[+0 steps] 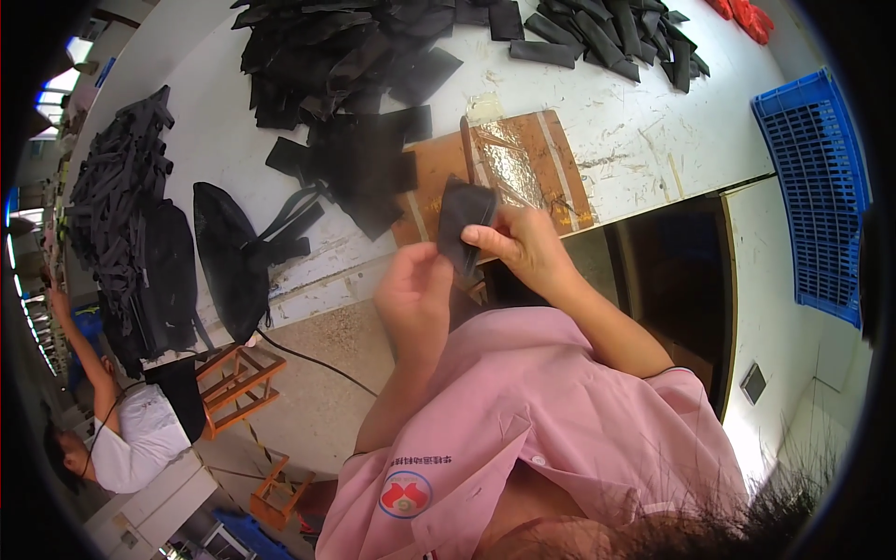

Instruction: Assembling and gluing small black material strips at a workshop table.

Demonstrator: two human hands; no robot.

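A small black fabric piece [459, 213], looking folded and roughly rectangular, is held up between my two hands near the table's front edge. My right hand [530, 245] grips its right side, thumb across the front and fingers behind. The fingertips of my left hand [413, 291] are closed at its lower left edge. Just beyond lies a brown cardboard sheet [439, 163] with clear tape on it, partly under loose black fabric pieces [359, 159]. What the fingers behind the piece do is hidden.
A large heap of black pieces [327, 56] and a smaller pile [611, 33] lie at the back. Black strips [112, 196] and a black mesh bag [224, 257] are at the left. A blue crate [821, 196] stands right; wooden stools [238, 383] and another person [145, 434] are lower left.
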